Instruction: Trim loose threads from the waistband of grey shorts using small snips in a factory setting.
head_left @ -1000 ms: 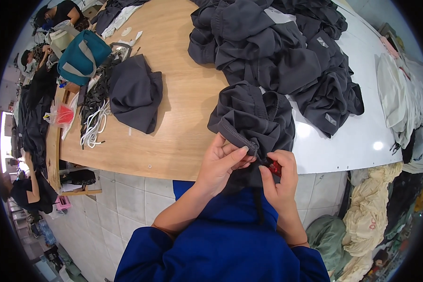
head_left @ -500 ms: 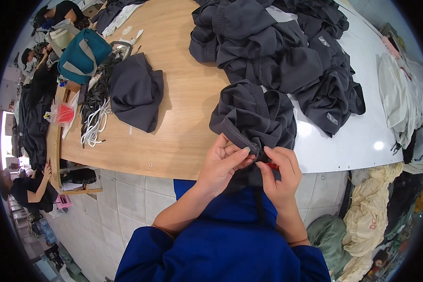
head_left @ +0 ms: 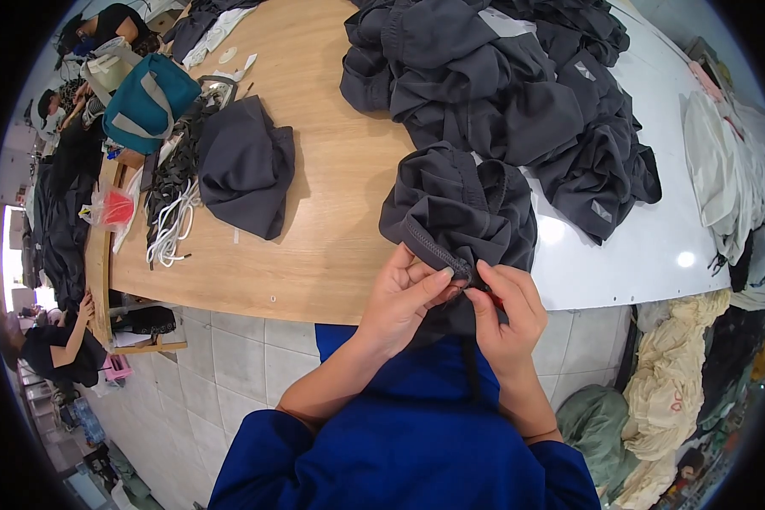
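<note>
A dark grey garment [head_left: 459, 200] lies bunched at the table's front edge, its stitched hem turned toward me. My left hand [head_left: 404, 297] is closed on that hem, thumb on top and fingers beneath. Close beside it, my right hand [head_left: 508, 314] pinches the cloth at the hem's end between thumb and fingers. Something small and red [head_left: 496, 299] shows under the right fingers, mostly hidden; I cannot make out its kind. Part of the garment hangs over the edge in front of my blue top.
Behind lies a large heap of dark grey garments [head_left: 484, 93]. A folded dark grey piece [head_left: 245, 166], white cords [head_left: 172, 229] and a teal bag [head_left: 149, 102] are on the left. Pale cloth [head_left: 667, 374] is piled at the right. Other people [head_left: 55, 344] work at far left.
Almost nothing differs. My right fingertips have shifted slightly at the hem, and less of the red thing shows under them.
</note>
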The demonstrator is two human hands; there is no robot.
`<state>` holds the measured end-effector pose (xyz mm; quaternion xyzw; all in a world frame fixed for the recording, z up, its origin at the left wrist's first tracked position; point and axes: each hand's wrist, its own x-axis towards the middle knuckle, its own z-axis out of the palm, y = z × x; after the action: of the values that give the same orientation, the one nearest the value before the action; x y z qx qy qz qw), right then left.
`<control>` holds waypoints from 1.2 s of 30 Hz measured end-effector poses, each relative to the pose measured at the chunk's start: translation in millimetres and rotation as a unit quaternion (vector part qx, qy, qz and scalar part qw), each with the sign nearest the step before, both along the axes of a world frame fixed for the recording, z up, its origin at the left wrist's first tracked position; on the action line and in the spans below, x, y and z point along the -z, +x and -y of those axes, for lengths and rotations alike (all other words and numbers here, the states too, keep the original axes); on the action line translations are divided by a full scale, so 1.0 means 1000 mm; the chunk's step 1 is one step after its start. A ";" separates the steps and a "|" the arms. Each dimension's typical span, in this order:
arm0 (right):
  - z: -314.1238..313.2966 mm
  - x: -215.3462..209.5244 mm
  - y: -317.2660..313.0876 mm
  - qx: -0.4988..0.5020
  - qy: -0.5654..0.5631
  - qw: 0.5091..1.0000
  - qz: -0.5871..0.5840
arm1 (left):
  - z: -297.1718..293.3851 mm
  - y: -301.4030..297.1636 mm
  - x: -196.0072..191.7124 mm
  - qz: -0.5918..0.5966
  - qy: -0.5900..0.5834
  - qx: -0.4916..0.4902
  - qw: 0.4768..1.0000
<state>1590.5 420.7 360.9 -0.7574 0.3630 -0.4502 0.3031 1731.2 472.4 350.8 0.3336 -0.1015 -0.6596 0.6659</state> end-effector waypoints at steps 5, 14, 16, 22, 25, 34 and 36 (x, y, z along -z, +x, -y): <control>0.001 0.000 0.000 0.002 -0.030 1.000 -0.003 | 0.000 -0.001 0.000 -0.001 -0.004 -0.004 1.000; 0.002 0.006 -0.002 -0.001 -0.065 0.998 0.010 | -0.001 0.000 0.000 0.000 -0.005 0.005 1.000; 0.000 0.006 -0.003 -0.005 -0.068 0.998 0.018 | -0.001 0.000 0.000 -0.001 0.004 0.002 1.000; 0.001 0.003 -0.002 -0.026 -0.003 0.998 0.064 | 0.000 0.000 -0.001 -0.018 0.031 -0.001 0.999; -0.001 0.000 0.006 -0.017 0.031 0.999 0.031 | -0.001 -0.002 0.002 -0.027 0.036 0.012 0.999; -0.005 0.019 0.005 -0.010 0.120 0.989 0.089 | -0.001 0.001 0.003 -0.010 0.022 -0.038 0.999; -0.006 0.020 0.003 -0.015 0.169 0.980 0.104 | 0.001 0.004 0.001 -0.017 0.025 -0.022 0.999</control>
<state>1593.9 427.0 341.0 -0.6494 0.3888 -0.4542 0.4699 1734.7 471.3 349.5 0.3413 -0.0664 -0.6529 0.6729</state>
